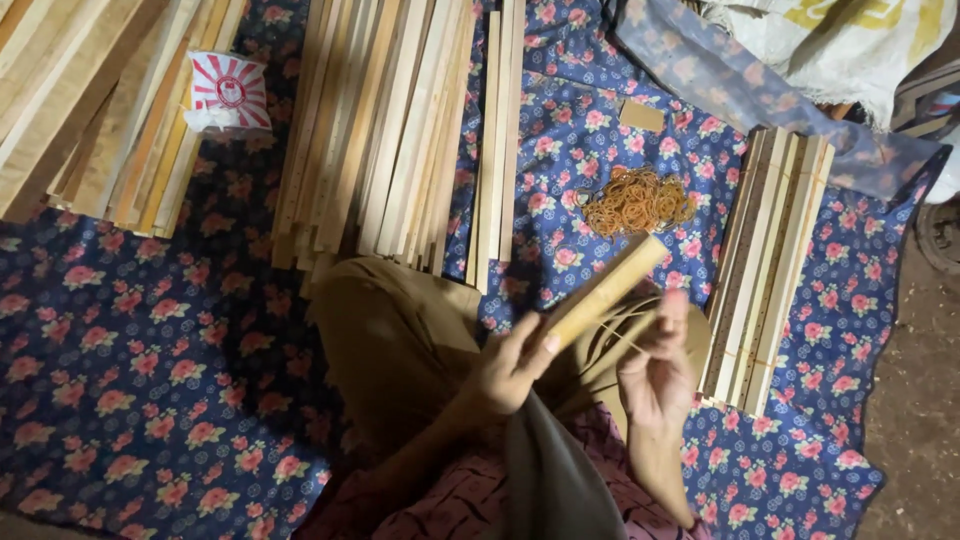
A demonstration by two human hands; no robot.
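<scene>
Over the floral cloth point(150, 380), our left hand point(505, 375) grips a stick bundle point(600, 292). Our right hand point(655, 375) pinches a rubber band point(625, 335); we should stretch it evenly.

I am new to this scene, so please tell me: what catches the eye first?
In the centre, the left hand grips a small bundle of pale wooden slats, while the right hand stretches a thin rubber band toward it. A heap of tan rubber bands lies behind on the blue floral cloth.
</scene>
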